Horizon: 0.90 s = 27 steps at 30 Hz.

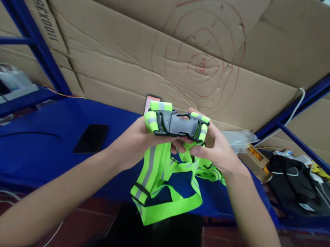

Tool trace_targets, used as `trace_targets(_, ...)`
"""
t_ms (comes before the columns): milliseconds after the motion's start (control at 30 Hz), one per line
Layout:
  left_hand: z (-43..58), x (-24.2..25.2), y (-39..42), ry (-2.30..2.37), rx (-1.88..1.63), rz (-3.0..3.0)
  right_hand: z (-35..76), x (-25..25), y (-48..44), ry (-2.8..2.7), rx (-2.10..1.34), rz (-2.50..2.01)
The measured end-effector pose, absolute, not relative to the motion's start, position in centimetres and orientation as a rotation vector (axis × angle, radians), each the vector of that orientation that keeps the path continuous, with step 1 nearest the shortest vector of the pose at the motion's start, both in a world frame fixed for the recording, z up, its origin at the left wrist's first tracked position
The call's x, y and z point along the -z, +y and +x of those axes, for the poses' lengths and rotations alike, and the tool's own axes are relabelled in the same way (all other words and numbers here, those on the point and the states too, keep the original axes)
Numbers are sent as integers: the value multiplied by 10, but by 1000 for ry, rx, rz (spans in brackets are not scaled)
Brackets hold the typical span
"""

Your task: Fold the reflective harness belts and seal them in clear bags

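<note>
A neon-green reflective strap vest (163, 178) with grey stripes hangs from both my hands above the blue table (41, 146). A black plastic buckle (179, 126) joins its two strap ends at the top. My left hand (133, 140) grips the left half of the buckle and its strap. My right hand (217, 146) grips the right half, fingers curled under it. The vest's lower loops dangle past the table's front edge.
A black phone (92, 138) lies face down on the table to the left. Another phone (151, 100) leans against the cardboard wall (116, 47) behind. A plastic bag (238, 139), a small box (256, 156) and black devices with cables (294, 180) sit at right. Blue shelf posts (27, 26) flank the space.
</note>
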State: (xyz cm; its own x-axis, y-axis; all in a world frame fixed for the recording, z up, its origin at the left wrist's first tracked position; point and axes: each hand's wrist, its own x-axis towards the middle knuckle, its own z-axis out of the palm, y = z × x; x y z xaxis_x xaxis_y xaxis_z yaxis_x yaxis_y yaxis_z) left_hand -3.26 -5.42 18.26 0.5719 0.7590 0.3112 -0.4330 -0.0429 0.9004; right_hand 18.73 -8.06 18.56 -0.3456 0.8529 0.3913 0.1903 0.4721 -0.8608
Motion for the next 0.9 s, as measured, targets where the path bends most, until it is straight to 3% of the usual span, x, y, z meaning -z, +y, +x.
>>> trace_targets(133, -33, -176, -46, 432, -951, 1429, 183, -162, -80, -1603, -1003, -983)
trace_targets(333, -47, -165, -37, 524, -666, 1697, 178, -168, -89, -1251, -1192, -895)
trace_targets(600, -40, -154, -35, 425, -849, 1408, 186, -177, -80, -1275, -1514, -910)
trace_targets(800, -27, -145, -37, 254, -645, 1444, 188, -170, -75, -1433, -1407, -905)
trace_targets(900, -23, -141, -35, 375, -884, 1763, 188, -165, -73, -1397, -1245, -910)
